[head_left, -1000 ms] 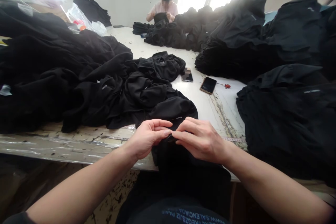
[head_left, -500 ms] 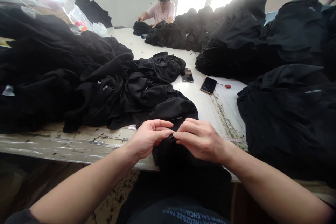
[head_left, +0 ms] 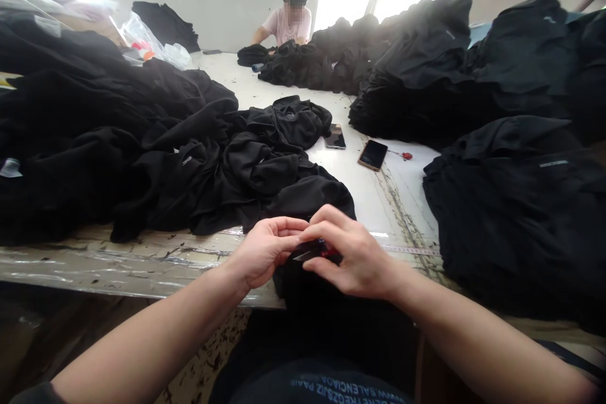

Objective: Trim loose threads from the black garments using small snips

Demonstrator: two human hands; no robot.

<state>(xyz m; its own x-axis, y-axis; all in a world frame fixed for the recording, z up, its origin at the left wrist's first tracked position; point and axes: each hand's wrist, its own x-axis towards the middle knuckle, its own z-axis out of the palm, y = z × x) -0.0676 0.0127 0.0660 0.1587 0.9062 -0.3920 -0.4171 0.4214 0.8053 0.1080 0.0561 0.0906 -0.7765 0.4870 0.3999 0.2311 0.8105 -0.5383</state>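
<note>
My left hand [head_left: 265, 251] is closed at the table's front edge, its thumb and fingers pinching the edge of a black garment [head_left: 303, 287]. The cloth hangs down from there over the edge towards my lap. Close beside it, my right hand [head_left: 355, 257] is curled around small thread snips [head_left: 313, 251]. Their pointed metal blades face left and a bit of red shows within my palm; the rest is hidden by my fingers. The fingertips of both hands nearly meet above the cloth.
Heaped black garments [head_left: 156, 132] cover the table's left, and folded black stacks [head_left: 511, 202] stand on the right. Two phones [head_left: 373, 155] [head_left: 336, 137] lie mid-table, near a tape measure [head_left: 409, 250]. Across the table, a person in pink [head_left: 288, 24] bends over dark cloth.
My right hand has opened from a tight pinch at the cloth and shifted slightly, and the snips now show in it. My left hand keeps its pinch. The view has moved slightly.
</note>
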